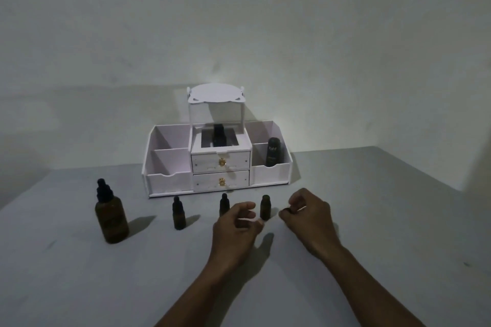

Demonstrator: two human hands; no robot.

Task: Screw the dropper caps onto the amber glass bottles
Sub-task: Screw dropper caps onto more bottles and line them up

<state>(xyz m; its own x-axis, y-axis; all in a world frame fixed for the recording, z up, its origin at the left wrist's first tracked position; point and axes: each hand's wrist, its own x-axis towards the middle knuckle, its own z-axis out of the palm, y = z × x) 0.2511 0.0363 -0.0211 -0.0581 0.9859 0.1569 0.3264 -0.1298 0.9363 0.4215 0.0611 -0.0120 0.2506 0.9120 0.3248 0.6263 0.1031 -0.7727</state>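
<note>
A large amber bottle (pixel 111 218) with a black dropper cap stands at the left of the grey table. Two small amber bottles (pixel 179 214) (pixel 224 204) with dropper caps on stand in a row. A third small bottle (pixel 265 207) stands capless between my hands. My left hand (pixel 235 225) hovers just left of it, fingers loosely curled and apart, holding nothing. Just right of that bottle, my right hand (pixel 305 216) pinches a small dark dropper cap (pixel 287 210) at its fingertips.
A white cosmetic organiser (pixel 271 174) with two drawers, a mirror and side compartments stands behind the bottles against the wall. A dark tube (pixel 273 151) stands in its right compartment. The table's right edge runs diagonally at the far right.
</note>
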